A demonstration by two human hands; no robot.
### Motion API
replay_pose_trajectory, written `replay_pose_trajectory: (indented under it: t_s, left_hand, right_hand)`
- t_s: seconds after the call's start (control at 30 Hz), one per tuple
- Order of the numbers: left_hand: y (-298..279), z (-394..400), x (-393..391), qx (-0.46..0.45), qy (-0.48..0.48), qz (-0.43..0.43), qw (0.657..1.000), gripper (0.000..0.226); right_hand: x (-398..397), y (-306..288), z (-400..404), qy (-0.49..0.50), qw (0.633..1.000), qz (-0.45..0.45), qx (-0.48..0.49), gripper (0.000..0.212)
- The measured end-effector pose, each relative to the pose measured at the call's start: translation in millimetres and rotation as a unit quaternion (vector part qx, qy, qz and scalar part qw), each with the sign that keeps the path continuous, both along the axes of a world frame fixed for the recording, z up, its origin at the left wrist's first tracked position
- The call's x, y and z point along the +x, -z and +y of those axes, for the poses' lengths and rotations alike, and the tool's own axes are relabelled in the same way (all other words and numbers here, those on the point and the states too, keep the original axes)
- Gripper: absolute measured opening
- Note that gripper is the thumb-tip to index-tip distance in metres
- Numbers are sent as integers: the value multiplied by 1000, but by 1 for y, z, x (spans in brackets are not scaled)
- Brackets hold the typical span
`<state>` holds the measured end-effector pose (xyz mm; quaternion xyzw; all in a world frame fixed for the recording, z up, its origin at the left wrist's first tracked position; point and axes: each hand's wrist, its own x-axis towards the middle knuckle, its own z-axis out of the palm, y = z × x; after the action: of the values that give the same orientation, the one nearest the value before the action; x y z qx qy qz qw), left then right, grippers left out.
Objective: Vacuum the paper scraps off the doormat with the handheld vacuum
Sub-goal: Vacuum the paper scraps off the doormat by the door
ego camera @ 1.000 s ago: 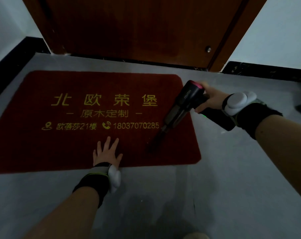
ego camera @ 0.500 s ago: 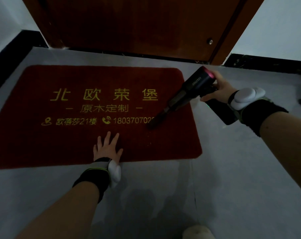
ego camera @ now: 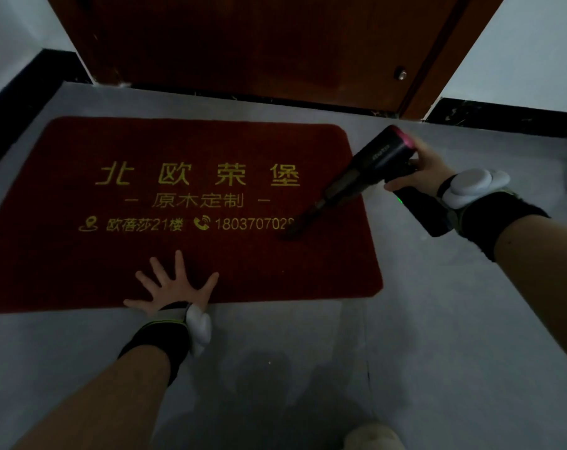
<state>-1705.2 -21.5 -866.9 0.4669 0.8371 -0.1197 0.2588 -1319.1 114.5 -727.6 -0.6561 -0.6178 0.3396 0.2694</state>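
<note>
A dark red doormat [ego camera: 64, 261] with yellow lettering lies on the grey floor before a door. My left hand [ego camera: 174, 285] presses flat on the mat's near edge, fingers spread. My right hand [ego camera: 428, 167] grips the black handheld vacuum [ego camera: 378, 157] beyond the mat's right edge. The vacuum's narrow nozzle [ego camera: 296, 227] slants down to the left and touches the mat over the end of the printed phone number. I can make out no paper scraps in this dim light.
A brown wooden door [ego camera: 243, 43] stands shut just beyond the mat, with a dark baseboard [ego camera: 503, 115] on both sides. Grey floor [ego camera: 438, 336] surrounds the mat. A pale rounded shape [ego camera: 373, 436] shows at the bottom edge.
The vacuum nozzle has slid away from the mat's near right part, up to the end of the phone number. My left hand has spread its fingers wider on the mat's edge.
</note>
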Motion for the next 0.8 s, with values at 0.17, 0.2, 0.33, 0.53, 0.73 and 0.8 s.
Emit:
replay_pose_trajectory:
  t_s: [0.17,0.2,0.33,0.53,0.73,0.8]
  left_hand:
    - [7,6,-17,7,-2,-29,1000,93]
    - [8,7,-17,5,0,-29,1000,94]
    - [12,7,-18,8,6,-33,999,95]
    - [7,17,-34,-3,17,-39,999,96]
    - [3,26,-40,-4,14,-50,999,96]
    - [3,27,-39,-3,15,-45,999,96]
  right_hand:
    - [2,11,0,56,995,-5,88,98]
    - [1,13,1,59,994,-2,93,98]
    - [2,12,7,48,994,2,94,100]
    - [8,11,9,10,1000,-3,13,98]
    - [-16,23,-3,-86,989,-8,-124,91]
    - [-25,32,-5,-108,986,3,-127,88]
